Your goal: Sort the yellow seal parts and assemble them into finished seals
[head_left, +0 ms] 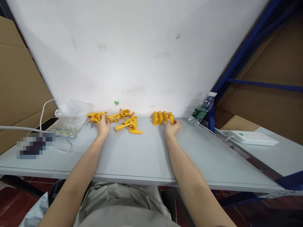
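My left hand [103, 126] reaches to the left pile of yellow plastic pieces [94, 117], its fingertips drawn together among them. What it holds, if anything, is hidden. Small metal parts [92, 124] lie just left of that hand. Between my hands is a looser group of yellow branching pieces [132, 126], some with round open ends. My right hand [173, 127] has thumb and fingers closed around a yellow cup-shaped piece [171, 119] at the right end of a cluster. The other yellow cups [160, 118] stand close together in rows, beside the right fingertips.
A clear plastic bottle [203, 109] with a green label leans at the right by a blue frame post [211, 119]. Plastic bags [68, 123] and a white cable [63, 152] lie left. A power strip [253, 138] rests beyond the grey table [137, 157]. A white panel [142, 56] rises behind.
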### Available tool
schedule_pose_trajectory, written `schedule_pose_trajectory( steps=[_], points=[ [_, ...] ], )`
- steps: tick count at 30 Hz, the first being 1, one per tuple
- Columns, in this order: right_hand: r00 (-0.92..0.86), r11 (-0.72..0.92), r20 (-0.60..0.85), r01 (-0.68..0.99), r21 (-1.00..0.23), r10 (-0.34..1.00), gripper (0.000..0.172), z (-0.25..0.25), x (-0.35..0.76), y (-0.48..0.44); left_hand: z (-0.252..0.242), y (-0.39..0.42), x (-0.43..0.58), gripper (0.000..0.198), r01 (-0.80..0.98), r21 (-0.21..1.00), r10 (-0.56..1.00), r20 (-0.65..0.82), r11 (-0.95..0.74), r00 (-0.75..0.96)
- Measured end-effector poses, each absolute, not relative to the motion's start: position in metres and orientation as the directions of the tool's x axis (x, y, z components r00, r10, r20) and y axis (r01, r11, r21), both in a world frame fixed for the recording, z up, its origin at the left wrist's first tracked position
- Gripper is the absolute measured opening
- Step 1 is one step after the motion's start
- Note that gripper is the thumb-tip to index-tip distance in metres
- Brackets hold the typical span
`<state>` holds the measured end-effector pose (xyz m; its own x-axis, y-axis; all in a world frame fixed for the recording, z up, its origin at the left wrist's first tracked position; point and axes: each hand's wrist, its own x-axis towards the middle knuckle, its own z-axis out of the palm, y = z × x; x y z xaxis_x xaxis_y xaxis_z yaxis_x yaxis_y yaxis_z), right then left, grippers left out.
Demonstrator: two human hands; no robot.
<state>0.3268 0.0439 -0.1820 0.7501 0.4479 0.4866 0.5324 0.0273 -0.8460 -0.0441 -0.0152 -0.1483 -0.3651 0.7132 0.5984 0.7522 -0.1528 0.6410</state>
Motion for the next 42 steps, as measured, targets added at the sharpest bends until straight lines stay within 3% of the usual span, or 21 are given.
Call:
schedule_pose_trajectory(
  steps=[10, 19, 25, 31, 37, 42],
  points=[
    [0.712, -0.149, 0.260, 0.457, -0.877, 0.652, 0.020, -0.184, 0.326, 0.045, -0.160, -0.003, -0.048, 0.026, 0.700, 0.614, 0.650, 0.706, -0.365, -0.281],
    [0.589, -0.314, 0.235, 0.678, -0.665, 0.773, 0.032, -0.174, 0.316, 0.033, -0.166, 0.003, -0.049, 0.041, 0.683, 0.632, 0.679, 0.684, -0.367, -0.268],
    [0.522, -0.303, 0.246, 0.750, -0.588, 0.816, 0.036, -0.175, 0.312, 0.029, -0.156, -0.008, -0.044, 0.058, 0.748, 0.624, 0.769, 0.585, -0.224, -0.258],
    [0.524, -0.273, 0.273, 0.741, -0.613, 0.807, 0.033, -0.173, 0.309, 0.028, -0.148, -0.017, -0.042, 0.057, 0.813, 0.580, 0.842, 0.461, -0.047, -0.281],
    [0.519, -0.158, 0.422, 0.750, -0.643, 0.743, 0.020, -0.171, 0.305, 0.030, -0.153, -0.011, -0.049, 0.056, 0.865, 0.492, 0.886, 0.355, 0.095, -0.299],
    [0.501, -0.061, 0.540, 0.769, -0.636, 0.676, 0.013, -0.169, 0.301, 0.030, -0.158, -0.008, -0.052, 0.071, 0.900, 0.401, 0.929, 0.240, 0.171, -0.283]
  ],
)
